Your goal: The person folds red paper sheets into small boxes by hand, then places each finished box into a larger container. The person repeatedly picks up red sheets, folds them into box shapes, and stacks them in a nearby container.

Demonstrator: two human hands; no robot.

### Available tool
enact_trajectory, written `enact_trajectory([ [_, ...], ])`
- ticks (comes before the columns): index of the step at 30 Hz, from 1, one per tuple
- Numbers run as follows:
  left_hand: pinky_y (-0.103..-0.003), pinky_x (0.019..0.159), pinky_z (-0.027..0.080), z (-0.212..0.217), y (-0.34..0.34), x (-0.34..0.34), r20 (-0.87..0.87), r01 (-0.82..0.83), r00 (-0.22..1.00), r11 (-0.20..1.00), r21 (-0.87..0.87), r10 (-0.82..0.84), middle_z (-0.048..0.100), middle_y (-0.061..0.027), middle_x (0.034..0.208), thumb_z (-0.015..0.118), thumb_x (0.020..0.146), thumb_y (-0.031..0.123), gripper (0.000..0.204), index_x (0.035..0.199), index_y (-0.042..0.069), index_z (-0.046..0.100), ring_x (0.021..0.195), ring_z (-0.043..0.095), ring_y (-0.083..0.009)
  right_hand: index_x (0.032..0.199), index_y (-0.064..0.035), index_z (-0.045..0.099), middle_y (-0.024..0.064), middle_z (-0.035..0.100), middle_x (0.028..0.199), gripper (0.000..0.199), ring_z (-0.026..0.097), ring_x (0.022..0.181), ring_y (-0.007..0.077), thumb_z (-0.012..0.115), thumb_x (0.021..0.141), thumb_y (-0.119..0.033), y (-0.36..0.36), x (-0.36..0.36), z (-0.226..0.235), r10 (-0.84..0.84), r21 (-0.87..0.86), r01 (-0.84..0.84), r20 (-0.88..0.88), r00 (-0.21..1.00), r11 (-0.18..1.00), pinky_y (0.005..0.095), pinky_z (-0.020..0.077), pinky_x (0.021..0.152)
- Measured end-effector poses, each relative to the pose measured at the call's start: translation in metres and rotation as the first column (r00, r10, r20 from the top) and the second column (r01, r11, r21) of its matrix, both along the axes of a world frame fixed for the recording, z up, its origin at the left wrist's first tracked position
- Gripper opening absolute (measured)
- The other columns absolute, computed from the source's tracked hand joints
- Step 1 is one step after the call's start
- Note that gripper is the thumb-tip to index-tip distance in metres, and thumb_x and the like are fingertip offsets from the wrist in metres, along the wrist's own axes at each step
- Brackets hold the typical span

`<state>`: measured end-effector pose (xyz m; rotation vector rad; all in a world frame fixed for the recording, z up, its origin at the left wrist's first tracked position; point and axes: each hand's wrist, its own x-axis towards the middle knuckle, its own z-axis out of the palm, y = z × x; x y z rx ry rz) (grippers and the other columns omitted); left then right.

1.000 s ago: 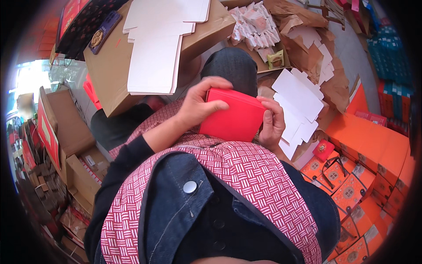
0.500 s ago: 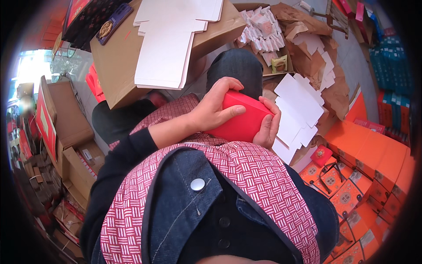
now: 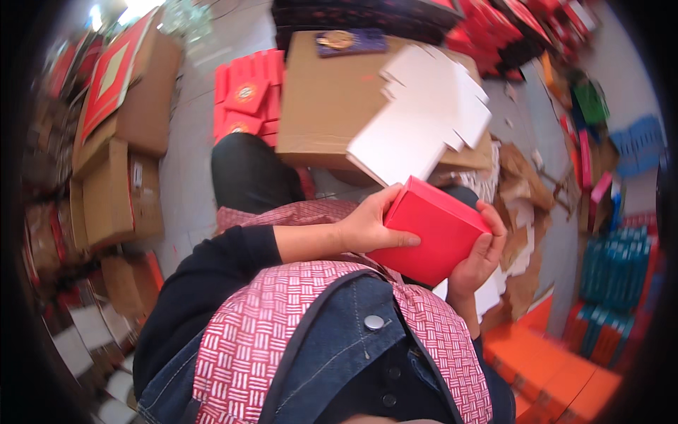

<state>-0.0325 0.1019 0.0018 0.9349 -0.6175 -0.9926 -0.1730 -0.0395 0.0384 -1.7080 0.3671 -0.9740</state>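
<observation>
Between my two hands, above my lap, is a closed red box (image 3: 441, 233) with a plain square face. My left hand (image 3: 374, 225) grips its left side, thumb on the top face and fingers behind the edge. At the box's right edge, my right hand (image 3: 482, 256) is closed round the side, its thumb near the lower right corner. The undersides of both hands' grips are hidden by the box. Just beyond it, a stack of white flat card blanks (image 3: 417, 116) lies on a large brown carton (image 3: 318, 99).
Red packets (image 3: 247, 95) are piled on the floor left of the carton, and a patterned phone-like item (image 3: 351, 42) lies on it. An open cardboard box (image 3: 106, 194) stands at left. Orange boxes (image 3: 551, 367) are stacked at lower right, teal packs (image 3: 614, 268) beyond, and crumpled brown paper (image 3: 526, 177) nearer.
My view has swung left, so the carton and red packets show more fully. The box has turned, with more of its square face showing; both hands still hold it.
</observation>
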Motion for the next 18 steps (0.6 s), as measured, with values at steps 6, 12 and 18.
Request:
enact_trajectory([
  [6,-0.034,0.082,0.054,0.049,0.162,0.091,-0.274,-0.655,0.748,0.739,-0.156,0.605,0.065,-0.0088,0.102,0.064,0.085,0.012,0.032,0.114,0.001,0.056,0.093,0.065,-0.0195,0.138,0.0031,0.031,0.0204,0.034,0.144,0.056,0.052,0.117,0.0264,0.053,0.095,-0.026,0.045,0.079,0.047,0.335,0.023,-0.34,0.116,0.935,0.94,0.0372,0.0442,0.095],
  [12,-0.038,0.086,0.054,-0.06,0.266,0.196,-0.198,-0.995,0.081,0.09,0.038,0.977,0.063,-0.014,0.111,0.066,0.086,0.011,0.036,0.117,-0.002,0.054,0.098,0.065,-0.0242,0.132,0.0069,0.036,0.0198,0.044,0.136,0.044,0.062,0.098,0.0217,0.052,0.092,-0.001,0.046,0.097,0.01,0.428,0.427,-0.331,-0.154,0.891,0.842,0.0282,0.0529,0.076],
  [18,-0.038,0.084,0.055,-0.211,0.284,0.235,-0.288,-0.924,-0.001,0.109,0.366,0.958,0.064,-0.0162,0.108,0.072,0.08,0.008,0.04,0.114,-0.004,0.055,0.095,0.065,-0.0258,0.129,0.007,0.041,0.0182,0.052,0.126,0.041,0.063,0.093,0.0191,0.053,0.091,-0.003,0.059,0.109,-0.005,0.477,0.498,-0.282,-0.322,0.818,0.82,0.0271,0.0521,0.076],
])
